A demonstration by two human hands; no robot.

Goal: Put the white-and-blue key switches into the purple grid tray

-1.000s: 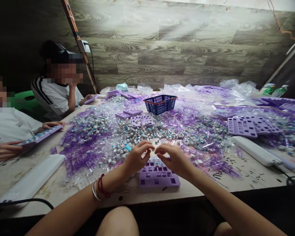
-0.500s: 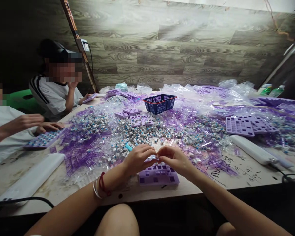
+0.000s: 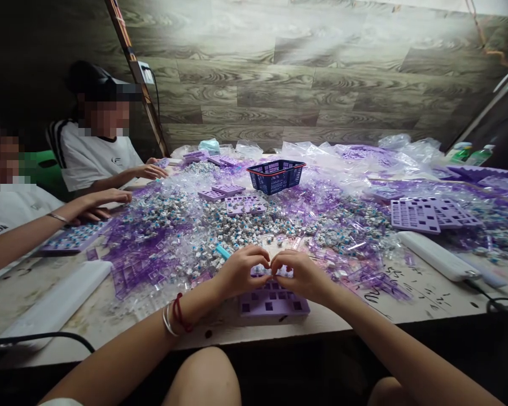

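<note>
Both my hands meet fingertip to fingertip over a purple tray with square holes [image 3: 275, 304] at the table's near edge. My left hand [image 3: 243, 270] has its fingers curled and pinched toward the thumb. Opposite it, my right hand [image 3: 302, 276] is bent in the same pinching shape. Whatever lies between the fingertips is too small to make out. Clear pieces show on the tray's far part, partly covered by my hands. Just beyond my left hand lies a light-blue stick [image 3: 223, 251], beside a heap of small white-and-blue switch-like parts [image 3: 245, 228].
A dark blue basket [image 3: 275, 177] stands mid-table. Purple perforated trays [image 3: 415, 215] and a white lamp-like bar [image 3: 436, 256] lie right; another white bar [image 3: 63, 301] lies left. Two co-workers sit left; a co-worker's hand [image 3: 114, 196] is above a filled tray [image 3: 74, 237].
My hands stay over the tray, with fingers slightly more arched. The nearer co-worker's arm has reached right over the parts; the farther one's raised hand has come down to the table.
</note>
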